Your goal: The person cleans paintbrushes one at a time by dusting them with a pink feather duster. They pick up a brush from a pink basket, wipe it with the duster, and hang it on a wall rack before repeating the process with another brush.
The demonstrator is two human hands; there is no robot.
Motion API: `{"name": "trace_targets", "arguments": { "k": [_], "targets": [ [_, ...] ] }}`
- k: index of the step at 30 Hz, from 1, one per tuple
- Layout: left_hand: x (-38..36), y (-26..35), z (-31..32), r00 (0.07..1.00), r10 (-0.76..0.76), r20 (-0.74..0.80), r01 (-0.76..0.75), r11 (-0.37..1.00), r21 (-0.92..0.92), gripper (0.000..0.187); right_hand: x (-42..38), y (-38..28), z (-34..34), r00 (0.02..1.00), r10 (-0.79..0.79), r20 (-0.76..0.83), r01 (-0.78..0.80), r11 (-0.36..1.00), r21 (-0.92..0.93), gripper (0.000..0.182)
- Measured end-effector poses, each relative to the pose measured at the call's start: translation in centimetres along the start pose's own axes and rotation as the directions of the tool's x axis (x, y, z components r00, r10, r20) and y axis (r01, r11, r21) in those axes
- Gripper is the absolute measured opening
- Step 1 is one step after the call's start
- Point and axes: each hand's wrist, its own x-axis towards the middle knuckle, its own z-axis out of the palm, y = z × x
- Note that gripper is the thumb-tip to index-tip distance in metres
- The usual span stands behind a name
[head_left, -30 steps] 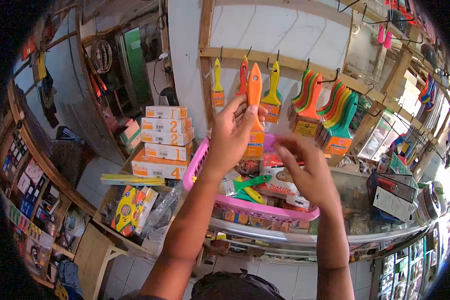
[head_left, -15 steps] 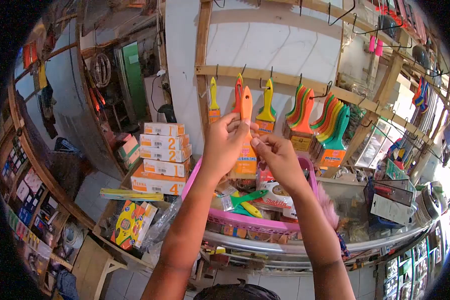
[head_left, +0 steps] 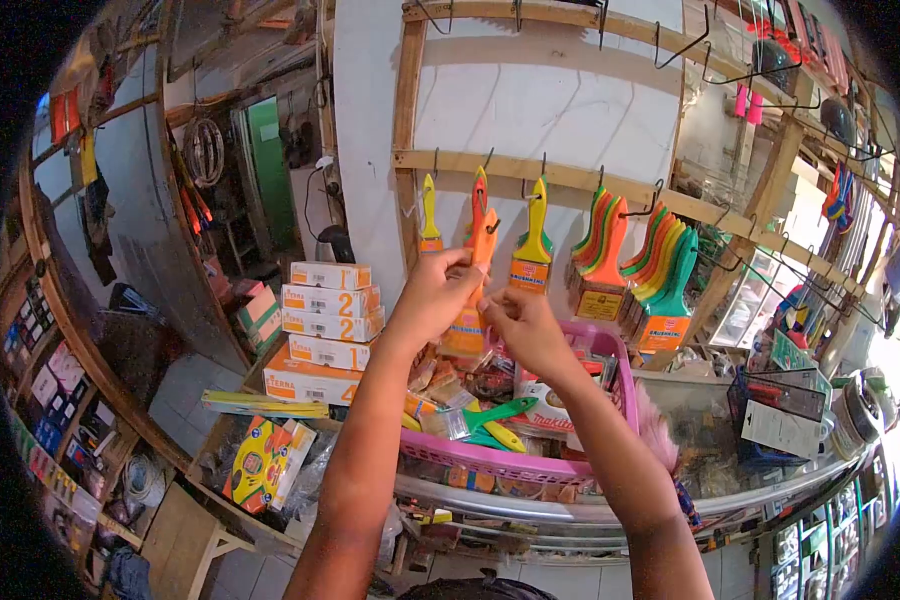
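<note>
An orange-handled paintbrush [head_left: 484, 238] stands upright between my hands, its handle top at the tip of a wall hook. My left hand [head_left: 440, 295] is closed round the handle from the left. On the right, the fingers of my right hand [head_left: 523, 325] pinch the brush lower down, near its label. Just behind hangs a red-handled brush [head_left: 479, 190]. A thin yellow brush [head_left: 429, 210] hangs to the left and a yellow-handled brush [head_left: 537, 225] to the right. Further right hang two rows of brushes, an orange-fronted one [head_left: 612, 240] and a green-fronted one [head_left: 682, 275].
Below my hands, a pink basket [head_left: 500, 462] holds a green brush [head_left: 500, 411] and packets. Stacked white and orange boxes [head_left: 332, 325] stand at the left. A wooden rail [head_left: 570, 173] with hooks crosses the wall. A dark wire basket [head_left: 775, 400] sits at the right.
The orange brush has moved slightly left and its handle top now meets the hook. Both hands have shifted a little left. The view has tilted upward slightly.
</note>
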Motion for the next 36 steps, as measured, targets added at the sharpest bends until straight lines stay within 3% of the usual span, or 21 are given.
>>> {"name": "trace_targets", "arguments": {
  "k": [3, 7, 10, 11, 14, 15, 19, 28, 32, 36],
  "targets": [
    [1.8, -3.2, -0.5, 0.999, 0.027, -0.024, -0.027, 1.000, -0.001, 0.026, 2.7, 3.5, 0.5, 1.000, -0.005, -0.026, 0.003, 0.999, -0.050, 0.026],
    [4.7, -6.5, -0.6, 0.966, 0.186, -0.182, -0.142, 0.963, 0.228, 0.026, 7.2, 7.1, 1.1, 0.984, -0.091, -0.156, 0.052, 0.970, -0.239, 0.023],
    [6.6, -7.5, -0.4, 0.961, 0.164, -0.222, -0.097, 0.953, 0.286, 0.024, 8.3, 5.8, 1.9, 0.964, 0.060, -0.258, -0.099, 0.985, -0.142, 0.024],
    [7.5, -8.2, -0.4, 0.960, 0.154, -0.232, -0.082, 0.953, 0.291, 0.023, 8.7, 6.1, 2.1, 0.941, -0.099, -0.323, 0.003, 0.958, -0.286, 0.025],
    [9.5, -10.1, -0.3, 0.947, 0.212, -0.240, -0.138, 0.947, 0.291, 0.024, 10.2, 6.8, 2.2, 0.945, 0.008, -0.328, -0.110, 0.950, -0.293, 0.024],
    [10.0, -10.6, -0.4, 0.937, 0.253, -0.240, -0.178, 0.939, 0.295, 0.024, 10.7, 7.4, 2.5, 0.944, -0.021, -0.329, -0.090, 0.944, -0.318, 0.024],
    [10.5, -10.4, -1.5, 0.952, 0.183, -0.245, -0.083, 0.926, 0.369, 0.028, 12.4, 8.7, 3.7, 0.939, -0.102, -0.327, -0.022, 0.935, -0.355, 0.026],
    [10.6, -10.7, -1.7, 0.929, 0.237, -0.284, -0.107, 0.908, 0.405, 0.033, 13.6, 9.0, 3.0, 0.947, -0.075, -0.312, -0.036, 0.942, -0.335, 0.025],
    [11.1, -11.2, -1.3, 0.959, 0.156, -0.236, -0.099, 0.966, 0.237, 0.027, 12.8, 8.0, 2.2, 0.952, -0.014, -0.306, -0.098, 0.933, -0.347, 0.025],
    [10.4, -9.9, -0.2, 0.954, 0.180, -0.241, -0.106, 0.951, 0.291, 0.026, 12.5, 8.1, 1.6, 0.948, -0.017, -0.317, -0.121, 0.904, -0.409, 0.027]
  ]
}}
